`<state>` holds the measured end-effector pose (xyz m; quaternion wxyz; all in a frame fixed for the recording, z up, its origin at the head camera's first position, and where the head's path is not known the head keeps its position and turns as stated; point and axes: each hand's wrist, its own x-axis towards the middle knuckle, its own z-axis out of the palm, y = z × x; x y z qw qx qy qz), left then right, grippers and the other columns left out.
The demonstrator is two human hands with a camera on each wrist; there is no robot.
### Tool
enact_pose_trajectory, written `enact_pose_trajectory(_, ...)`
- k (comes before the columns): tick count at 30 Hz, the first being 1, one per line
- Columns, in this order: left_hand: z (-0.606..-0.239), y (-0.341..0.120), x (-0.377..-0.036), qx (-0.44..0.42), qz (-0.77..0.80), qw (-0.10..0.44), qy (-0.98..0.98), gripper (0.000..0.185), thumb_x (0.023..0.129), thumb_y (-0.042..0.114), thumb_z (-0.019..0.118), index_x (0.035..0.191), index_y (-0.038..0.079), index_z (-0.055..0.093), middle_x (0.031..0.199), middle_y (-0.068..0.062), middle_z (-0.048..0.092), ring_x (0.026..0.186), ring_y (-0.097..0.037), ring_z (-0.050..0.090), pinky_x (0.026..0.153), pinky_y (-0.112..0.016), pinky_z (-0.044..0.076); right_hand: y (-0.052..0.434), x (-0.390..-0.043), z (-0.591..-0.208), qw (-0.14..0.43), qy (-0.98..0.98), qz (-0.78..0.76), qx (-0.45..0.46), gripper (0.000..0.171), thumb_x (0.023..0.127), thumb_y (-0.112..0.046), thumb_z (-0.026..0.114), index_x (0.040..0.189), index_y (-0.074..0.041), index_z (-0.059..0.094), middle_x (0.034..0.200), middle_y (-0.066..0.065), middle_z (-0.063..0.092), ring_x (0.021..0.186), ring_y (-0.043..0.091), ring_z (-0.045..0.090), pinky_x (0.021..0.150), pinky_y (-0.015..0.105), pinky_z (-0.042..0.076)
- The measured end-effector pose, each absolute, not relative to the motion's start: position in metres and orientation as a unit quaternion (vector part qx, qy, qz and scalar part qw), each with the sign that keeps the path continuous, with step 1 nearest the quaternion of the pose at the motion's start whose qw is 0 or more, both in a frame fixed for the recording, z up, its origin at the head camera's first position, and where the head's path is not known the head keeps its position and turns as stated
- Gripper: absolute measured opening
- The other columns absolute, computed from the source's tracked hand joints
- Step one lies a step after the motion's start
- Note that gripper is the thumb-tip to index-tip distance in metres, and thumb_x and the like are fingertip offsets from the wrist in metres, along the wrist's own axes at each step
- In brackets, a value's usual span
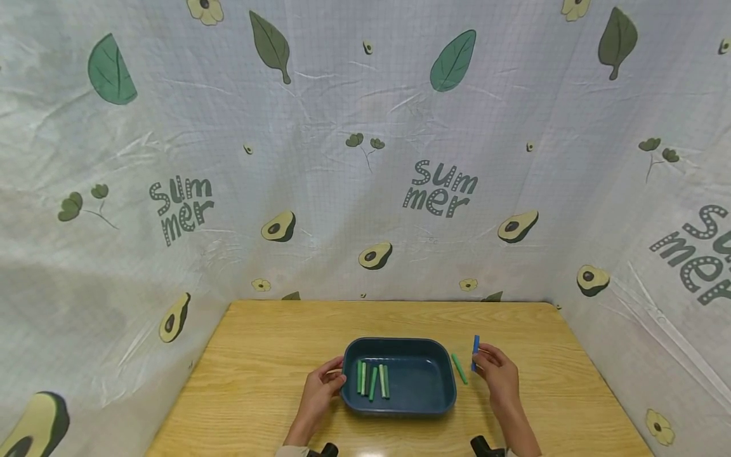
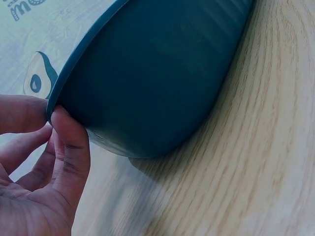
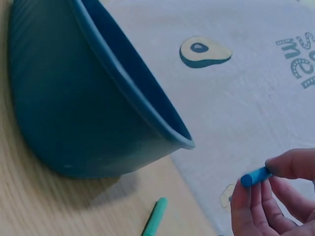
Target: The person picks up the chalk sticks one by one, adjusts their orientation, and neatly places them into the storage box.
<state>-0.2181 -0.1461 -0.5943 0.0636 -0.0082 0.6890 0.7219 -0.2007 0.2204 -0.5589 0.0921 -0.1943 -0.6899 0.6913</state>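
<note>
A dark blue tray point(image 1: 445, 371) stands on the wooden table point(image 1: 268, 343) and holds several green sticks point(image 1: 372, 380). My left hand point(image 1: 322, 390) touches the tray's left rim; in the left wrist view its fingers point(image 2: 66, 147) press against the tray's wall point(image 2: 157, 83) at the rim. My right hand point(image 1: 498, 374) pinches a blue stick point(image 1: 475, 351) just right of the tray, and the right wrist view shows the blue stick point(image 3: 256, 176) between the fingertips. One green stick point(image 1: 459, 368) lies on the table between tray and right hand, also seen as the green stick point(image 3: 155, 218) below the tray point(image 3: 74, 113).
An avocado-print cloth point(image 1: 365, 158) walls in the table at the back and both sides. Bare wood stretches behind the tray and to its left and right.
</note>
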Motion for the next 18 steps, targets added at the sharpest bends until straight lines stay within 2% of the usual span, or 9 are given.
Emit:
enact_pose_trajectory(2, -0.595, -0.146, -0.218, -0.008, 0.721, 0.064, 0.690, 0.050, 0.091, -0.003, 0.060, 0.139, -0.007, 0.049, 0.131, -0.028, 0.051, 0.093, -0.009, 0.057, 0.070, -0.026, 0.054, 0.222, -0.201, -0.557, 0.076, -0.684, 0.702, -0.184, 0.046, 0.096, -0.014, 0.061, 0.138, 0.001, 0.049, 0.102, -0.007, 0.063, 0.092, 0.003, 0.064, 0.081, 0.021, 0.056)
enact_pose_trajectory(6, -0.596, -0.146, -0.220, -0.009, 0.723, 0.068, 0.688, 0.049, 0.092, -0.004, 0.059, 0.140, -0.006, 0.049, 0.132, -0.027, 0.051, 0.092, -0.010, 0.057, 0.070, -0.027, 0.054, 0.224, -0.203, -0.553, 0.054, -0.665, 0.728, -0.160, 0.049, 0.097, -0.012, 0.059, 0.142, 0.000, 0.043, 0.106, -0.009, 0.058, 0.096, 0.002, 0.062, 0.085, 0.022, 0.055)
enact_pose_trajectory(13, -0.598, -0.147, -0.221, -0.008, 0.723, 0.072, 0.687, 0.049, 0.092, -0.003, 0.058, 0.140, -0.007, 0.048, 0.132, -0.028, 0.051, 0.093, -0.011, 0.057, 0.070, -0.029, 0.055, 0.223, -0.204, -0.548, 0.038, -0.634, 0.761, -0.133, 0.047, 0.096, -0.010, 0.062, 0.139, -0.002, 0.048, 0.102, -0.010, 0.064, 0.093, 0.004, 0.064, 0.085, 0.025, 0.056)
enact_pose_trajectory(18, -0.596, -0.147, -0.219, -0.009, 0.724, 0.070, 0.686, 0.048, 0.093, -0.002, 0.059, 0.140, -0.006, 0.049, 0.131, -0.027, 0.051, 0.092, -0.009, 0.058, 0.071, -0.029, 0.055, 0.223, -0.205, -0.540, 0.007, -0.635, 0.766, -0.104, 0.052, 0.096, -0.010, 0.060, 0.144, -0.001, 0.041, 0.105, -0.006, 0.062, 0.096, 0.008, 0.063, 0.088, 0.027, 0.055)
